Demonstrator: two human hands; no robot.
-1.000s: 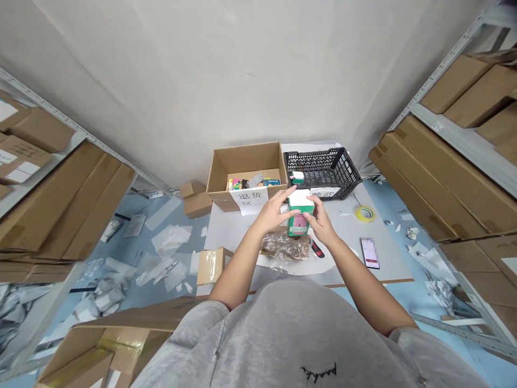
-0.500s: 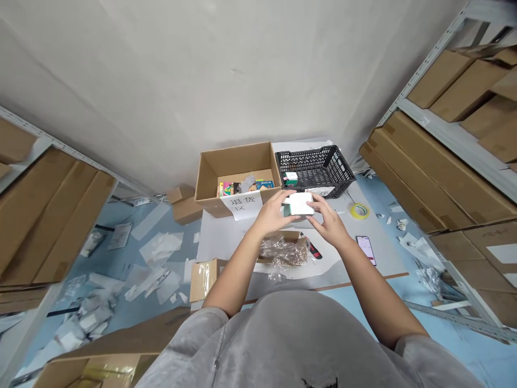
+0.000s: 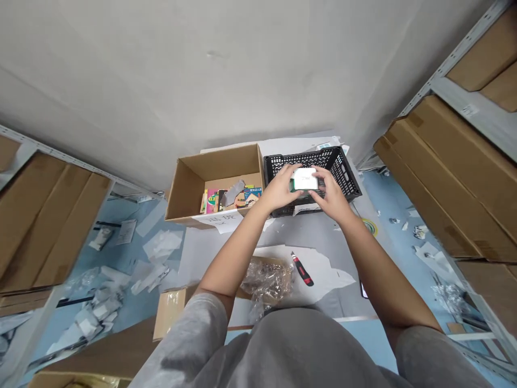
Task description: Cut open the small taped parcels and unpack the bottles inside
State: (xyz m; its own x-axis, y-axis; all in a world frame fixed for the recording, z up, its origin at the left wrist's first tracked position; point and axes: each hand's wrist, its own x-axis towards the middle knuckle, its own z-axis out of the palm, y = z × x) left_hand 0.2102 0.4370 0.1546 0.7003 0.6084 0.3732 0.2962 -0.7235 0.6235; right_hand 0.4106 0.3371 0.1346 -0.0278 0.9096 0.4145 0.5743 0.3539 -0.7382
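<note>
Between my two hands is a small white-and-green box (image 3: 305,179) with dark marks on its white top. My left hand (image 3: 281,187) grips its left side, and my right hand (image 3: 330,193) holds the right side. Both hands are over the black plastic basket (image 3: 350,182), whose inside they partly cover. To the left stands an open cardboard box (image 3: 220,161) with several colourful books (image 3: 253,195) and a grey piece lying in it. A white paper sign (image 3: 222,220) hangs on that box's front.
Nearer me on the table are a red-and-black box cutter (image 3: 302,271) and crumpled clear plastic wrap (image 3: 271,283). A yellow tape roll (image 3: 370,227) and a phone (image 3: 364,290) are partly behind my right arm. Shelves with cardboard boxes (image 3: 448,178) flank both sides; scraps litter the floor.
Both hands have carried the small box forward, from in front of the basket to above it. The camera view has shifted, showing more of the box cutter and paper.
</note>
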